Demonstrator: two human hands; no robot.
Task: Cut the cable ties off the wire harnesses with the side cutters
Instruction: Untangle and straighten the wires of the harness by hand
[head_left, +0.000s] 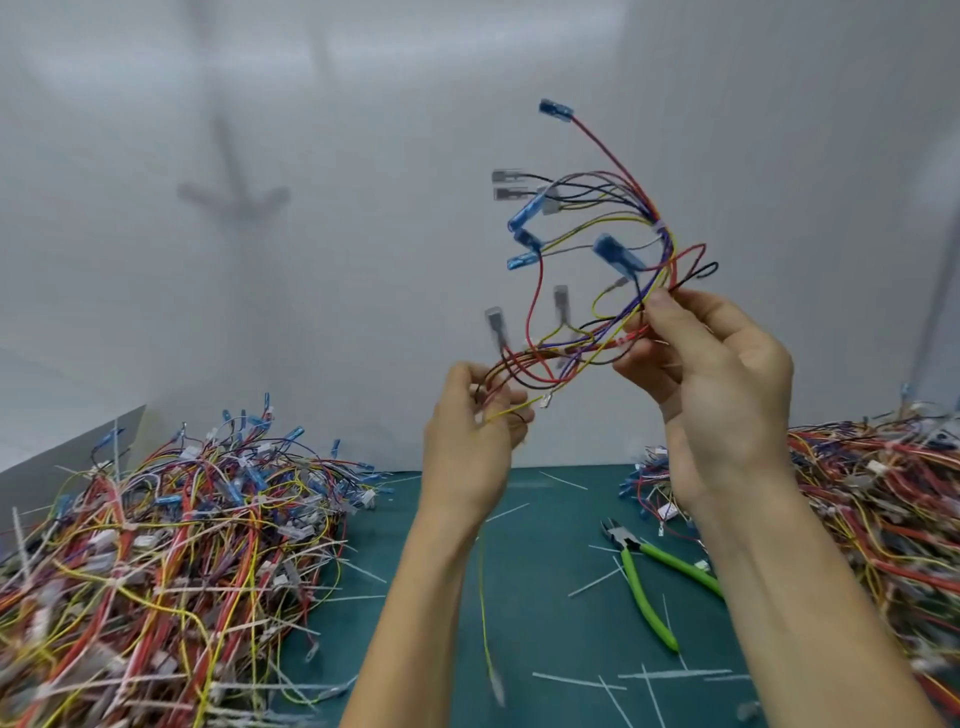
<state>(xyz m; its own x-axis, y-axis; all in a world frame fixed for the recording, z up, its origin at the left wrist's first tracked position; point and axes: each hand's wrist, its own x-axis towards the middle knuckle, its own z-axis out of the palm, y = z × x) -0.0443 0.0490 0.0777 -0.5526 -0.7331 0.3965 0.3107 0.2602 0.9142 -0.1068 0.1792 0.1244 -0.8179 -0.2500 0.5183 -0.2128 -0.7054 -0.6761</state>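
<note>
I hold one wire harness (597, 291) up in the air between both hands; it has red, yellow, black and purple wires with blue and clear connectors. My left hand (470, 441) pinches its lower end. My right hand (722, 384) grips the bundle higher up, at the right. A white cable tie (658, 226) wraps the bundle above my right hand. One yellow wire (485, 613) hangs down from my left hand. The green-handled side cutters (644, 577) lie on the mat below my right forearm, with neither hand on them.
A big pile of harnesses (166, 561) covers the left of the green cutting mat (550, 613). Another pile (872, 519) lies on the right. Several cut white tie pieces (576, 678) are scattered over the mat. A white wall stands behind.
</note>
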